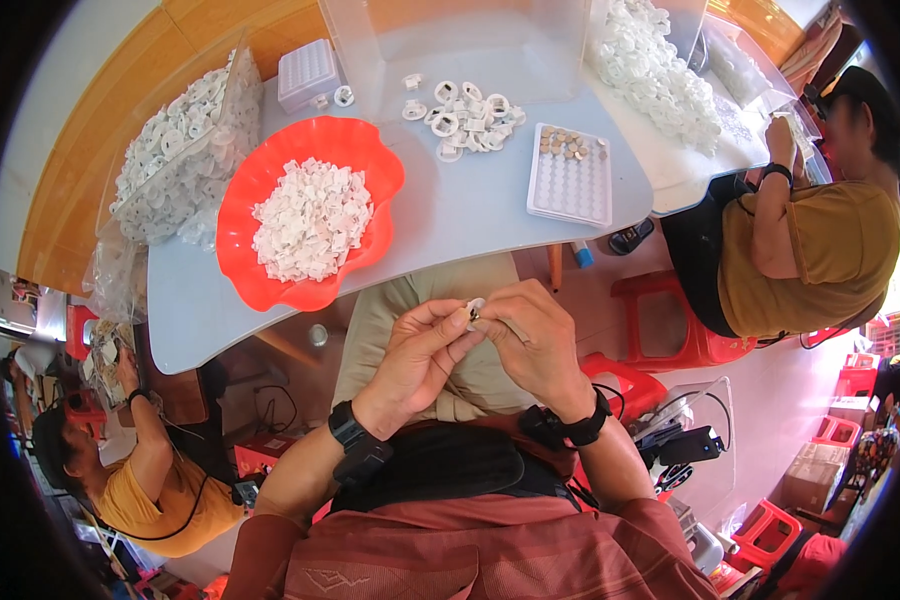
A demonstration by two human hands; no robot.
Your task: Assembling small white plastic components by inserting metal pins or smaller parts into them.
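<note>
Looking down from the head view, I see the left hand (pixel 415 355) and the right hand (pixel 532 325) brought together above the lap (pixel 380 318), outside the near edge of the counter (pixel 450 215). The small white part (pixel 476 302) is between them; it carries a dark spot, too small to tell in detail. The left fingers pinch this part, and the right fingers are also pressed together on it, from the other side. For doing this well, it seems best that the left hand acts as the firm holder, while the right fingers give only gentle pressure, because so small a piece may slip. The thumbs should not cover the dark spot. Working over the counter would perhaps be safer against dropping. There, the red bowl (pixel 385 165) holds many white pieces (pixel 310 220), and farther right lie ring-shaped parts (pixel 470 122) and a white tray (pixel 568 195) with brownish discs (pixel 563 146).
</note>
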